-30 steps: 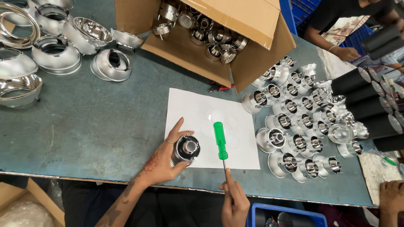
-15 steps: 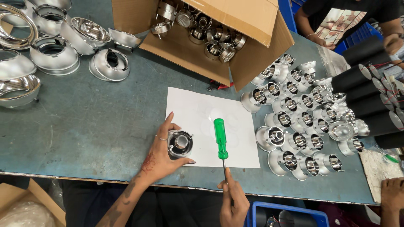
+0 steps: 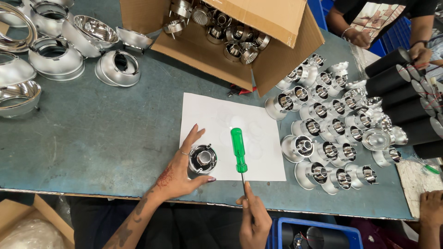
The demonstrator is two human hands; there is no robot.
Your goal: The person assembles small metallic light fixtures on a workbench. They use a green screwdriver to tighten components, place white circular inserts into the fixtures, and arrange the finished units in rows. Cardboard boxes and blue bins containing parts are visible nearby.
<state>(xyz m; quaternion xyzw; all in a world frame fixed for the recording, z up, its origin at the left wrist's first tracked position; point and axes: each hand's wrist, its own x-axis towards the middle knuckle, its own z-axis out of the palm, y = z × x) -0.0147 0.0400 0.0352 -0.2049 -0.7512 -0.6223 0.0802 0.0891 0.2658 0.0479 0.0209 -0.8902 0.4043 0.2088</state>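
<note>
Head view: hands (image 3: 177, 173) on reflector (image 3: 202, 159), screwdriver (image 3: 239, 150).

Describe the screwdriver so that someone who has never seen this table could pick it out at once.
Find the white sheet of paper in the middle of the blue-grey table. The screwdriver lies on its near right part, its thin shaft reaching to the right hand. Its bright green handle stands alone among silver parts.
</note>
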